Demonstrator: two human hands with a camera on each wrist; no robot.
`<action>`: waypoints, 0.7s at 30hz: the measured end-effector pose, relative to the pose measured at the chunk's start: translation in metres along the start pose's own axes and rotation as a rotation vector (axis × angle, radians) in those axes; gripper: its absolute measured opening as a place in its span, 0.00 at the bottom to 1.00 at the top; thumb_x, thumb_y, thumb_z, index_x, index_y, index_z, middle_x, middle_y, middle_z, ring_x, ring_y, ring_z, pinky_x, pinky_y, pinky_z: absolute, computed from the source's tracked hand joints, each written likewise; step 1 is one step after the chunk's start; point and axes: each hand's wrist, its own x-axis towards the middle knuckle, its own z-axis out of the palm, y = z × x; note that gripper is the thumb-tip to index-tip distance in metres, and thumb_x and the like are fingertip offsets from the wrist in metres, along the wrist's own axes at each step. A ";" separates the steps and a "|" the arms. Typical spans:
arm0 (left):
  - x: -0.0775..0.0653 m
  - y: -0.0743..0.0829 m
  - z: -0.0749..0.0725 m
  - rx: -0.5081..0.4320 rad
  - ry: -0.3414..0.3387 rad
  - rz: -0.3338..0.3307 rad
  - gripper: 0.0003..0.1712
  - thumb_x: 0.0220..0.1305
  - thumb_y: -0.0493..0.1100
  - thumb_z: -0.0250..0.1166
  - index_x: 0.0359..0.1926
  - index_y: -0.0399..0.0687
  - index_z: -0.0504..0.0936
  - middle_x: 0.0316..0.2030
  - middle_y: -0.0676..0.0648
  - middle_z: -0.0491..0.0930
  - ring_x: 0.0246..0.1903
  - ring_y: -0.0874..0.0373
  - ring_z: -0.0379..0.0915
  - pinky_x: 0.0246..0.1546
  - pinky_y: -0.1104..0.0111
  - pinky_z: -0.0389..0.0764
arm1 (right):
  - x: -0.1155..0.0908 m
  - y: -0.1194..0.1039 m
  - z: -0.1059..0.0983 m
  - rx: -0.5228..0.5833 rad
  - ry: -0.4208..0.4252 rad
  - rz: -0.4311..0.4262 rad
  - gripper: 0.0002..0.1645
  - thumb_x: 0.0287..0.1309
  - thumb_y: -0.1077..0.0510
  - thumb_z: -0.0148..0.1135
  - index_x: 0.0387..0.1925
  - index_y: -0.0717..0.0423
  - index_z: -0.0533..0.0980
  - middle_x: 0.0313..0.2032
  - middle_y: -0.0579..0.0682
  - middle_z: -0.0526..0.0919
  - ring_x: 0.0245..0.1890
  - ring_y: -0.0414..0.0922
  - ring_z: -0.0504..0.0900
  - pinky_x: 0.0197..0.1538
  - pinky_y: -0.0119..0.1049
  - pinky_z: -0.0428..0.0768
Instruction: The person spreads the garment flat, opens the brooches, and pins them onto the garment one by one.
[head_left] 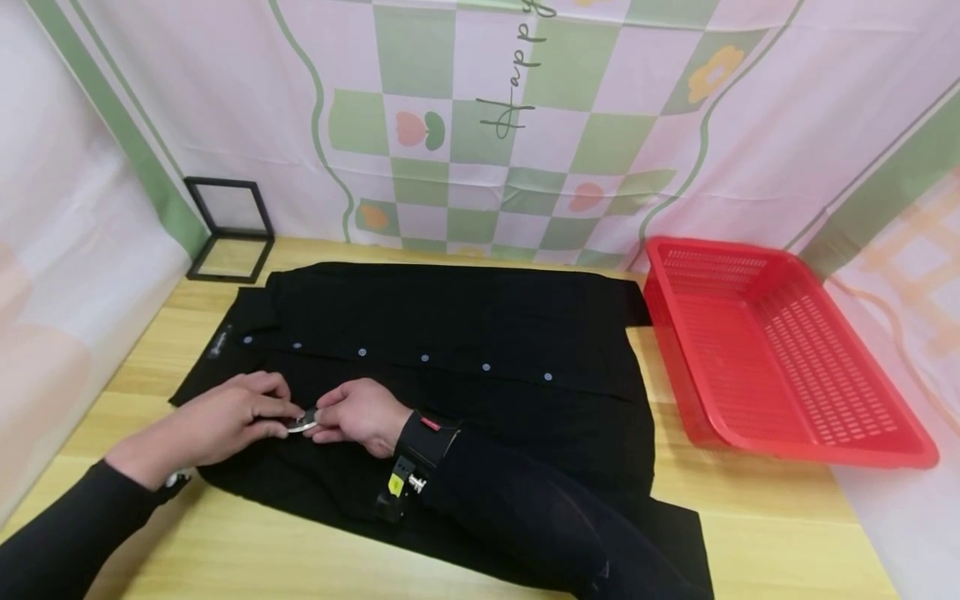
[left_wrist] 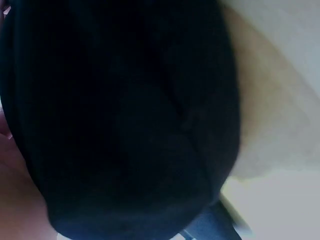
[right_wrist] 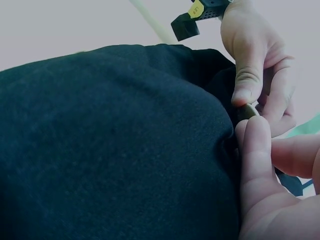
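A black button-up shirt [head_left: 480, 321] lies spread on the table, its collar end at the left and pale buttons running across. Over its near front half, the left hand [head_left: 221, 421] and right hand [head_left: 367, 415] meet at a small shiny oval piece [head_left: 303, 422], like a badge. Each pinches one end of it between thumb and fingers. In the right wrist view the oval piece [right_wrist: 247, 112] shows between the fingertips, against a raised fold of the black cloth [right_wrist: 125, 135]. Black cloth [left_wrist: 125, 120] fills most of the left wrist view, hiding the left fingertips.
A red plastic basket [head_left: 708, 408] stands at the right, close to the shirt's edge. At the back left is a hinged black frame [head_left: 266, 218] with clear panes. Patterned curtains [head_left: 480, 125] enclose the wooden table [head_left: 247, 533].
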 end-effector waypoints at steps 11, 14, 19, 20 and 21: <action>0.000 0.001 -0.001 0.004 -0.044 -0.026 0.15 0.55 0.37 0.75 0.44 0.54 0.87 0.40 0.61 0.73 0.40 0.66 0.70 0.40 0.68 0.75 | 0.002 0.002 0.000 0.003 -0.003 0.003 0.07 0.61 0.77 0.58 0.39 0.69 0.77 0.31 0.61 0.84 0.36 0.52 0.87 0.39 0.37 0.85; 0.000 0.002 0.000 0.014 -0.051 -0.044 0.15 0.56 0.36 0.75 0.45 0.54 0.86 0.40 0.61 0.74 0.41 0.66 0.71 0.41 0.66 0.76 | 0.003 0.003 0.000 0.017 -0.002 0.000 0.07 0.61 0.77 0.58 0.39 0.69 0.76 0.31 0.61 0.84 0.35 0.52 0.87 0.38 0.37 0.85; -0.002 0.003 -0.001 0.036 -0.043 -0.079 0.13 0.60 0.35 0.72 0.45 0.53 0.86 0.42 0.62 0.75 0.42 0.66 0.73 0.42 0.62 0.78 | 0.002 0.003 -0.001 0.035 -0.016 0.008 0.04 0.62 0.75 0.58 0.38 0.68 0.76 0.31 0.62 0.84 0.34 0.53 0.87 0.36 0.38 0.85; -0.002 0.003 -0.001 0.037 -0.039 -0.085 0.13 0.60 0.35 0.71 0.45 0.52 0.86 0.42 0.62 0.76 0.42 0.65 0.74 0.42 0.62 0.78 | 0.002 0.003 -0.001 0.032 -0.015 0.009 0.05 0.62 0.74 0.58 0.39 0.67 0.76 0.31 0.62 0.84 0.33 0.53 0.87 0.35 0.38 0.85; -0.002 0.003 -0.001 0.041 -0.035 -0.089 0.13 0.61 0.34 0.70 0.45 0.52 0.86 0.42 0.62 0.76 0.42 0.65 0.74 0.42 0.62 0.78 | 0.002 0.003 -0.001 0.020 -0.016 0.010 0.05 0.62 0.74 0.59 0.39 0.66 0.75 0.31 0.62 0.84 0.33 0.53 0.87 0.34 0.38 0.85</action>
